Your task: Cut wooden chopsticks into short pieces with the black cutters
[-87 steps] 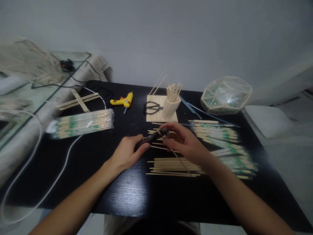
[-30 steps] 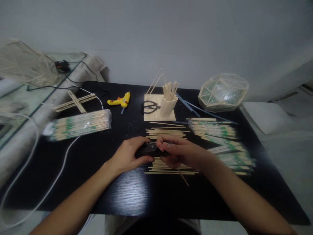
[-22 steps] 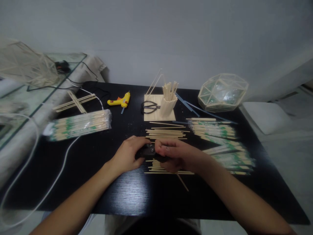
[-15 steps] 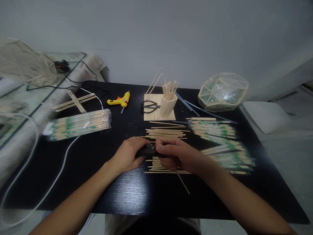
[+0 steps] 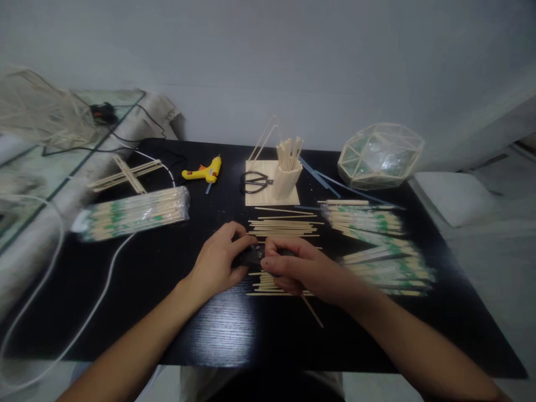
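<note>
My left hand [image 5: 218,259] has its fingers wrapped round one end of a small black tool [image 5: 251,255] with metal screws on it. Closed on the other end is my right hand [image 5: 301,265], its thumb lying along the side. The tool's kind cannot be made out, since both hands cover much of it. Thin wooden sticks [image 5: 285,228] lie in a row just beyond the hands. A second group of sticks [image 5: 266,285] is partly under my right hand, and one slanting stick [image 5: 314,312] sticks out below it.
A yellow glue gun [image 5: 205,170] lies at the back left, behind bagged chopsticks [image 5: 138,214]. Black scissors [image 5: 256,182] and a stick-filled wooden cup [image 5: 286,183] sit on a wooden board [image 5: 257,199]. Wrapped chopsticks [image 5: 389,262] lie right, before a faceted stick-framed bowl [image 5: 381,156]. A white cable [image 5: 111,279] loops left.
My left fingers have bent up more on the black tool, and my right hand has shifted slightly left along it. The objects on the table stay in place.
</note>
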Available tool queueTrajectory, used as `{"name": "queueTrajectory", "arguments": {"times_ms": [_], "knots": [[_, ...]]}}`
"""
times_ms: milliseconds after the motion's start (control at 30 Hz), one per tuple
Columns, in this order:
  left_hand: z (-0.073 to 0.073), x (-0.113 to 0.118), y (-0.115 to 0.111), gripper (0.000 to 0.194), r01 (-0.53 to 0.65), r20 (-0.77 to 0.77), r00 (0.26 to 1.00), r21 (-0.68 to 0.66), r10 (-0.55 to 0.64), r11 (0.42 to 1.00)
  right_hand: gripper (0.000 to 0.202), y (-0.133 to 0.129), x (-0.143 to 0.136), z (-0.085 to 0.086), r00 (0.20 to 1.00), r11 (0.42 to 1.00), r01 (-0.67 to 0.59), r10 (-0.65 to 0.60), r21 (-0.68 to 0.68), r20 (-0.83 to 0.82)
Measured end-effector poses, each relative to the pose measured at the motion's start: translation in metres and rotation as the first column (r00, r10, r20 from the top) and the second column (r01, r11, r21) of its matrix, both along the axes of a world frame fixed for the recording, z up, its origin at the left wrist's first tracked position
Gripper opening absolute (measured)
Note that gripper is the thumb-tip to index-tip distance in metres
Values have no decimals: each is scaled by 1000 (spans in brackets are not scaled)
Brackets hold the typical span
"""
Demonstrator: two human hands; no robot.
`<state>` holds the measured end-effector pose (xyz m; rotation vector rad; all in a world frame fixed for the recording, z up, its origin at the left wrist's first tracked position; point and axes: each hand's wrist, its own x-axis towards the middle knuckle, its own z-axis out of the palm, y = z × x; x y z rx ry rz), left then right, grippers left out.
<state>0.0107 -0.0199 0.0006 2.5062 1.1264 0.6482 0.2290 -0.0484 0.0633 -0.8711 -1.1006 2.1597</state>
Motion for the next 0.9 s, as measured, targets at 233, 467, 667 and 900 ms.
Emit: {"name": "queueTrajectory", "arguments": {"times_ms": [233,467,667,900], "knots": [[-6,1,-1,59,-28,-25,999,-15,28,999,35,-6,-4,11,972,968,5,-63,249,225],[-9,0,-1,83,57,108,993,-65,-49,996,30,-9,-6,17,940,930,-70,-60,360,337],[-8,-5,-1,77,11,31,999,-40,-9,999,33,-8,-4,14,973,945,-25,-52,327,223],[1,-3,2,32,-21,-88,996,100,30,995,60,-2,1,-4,998,996,47,-49,72,35]]}}
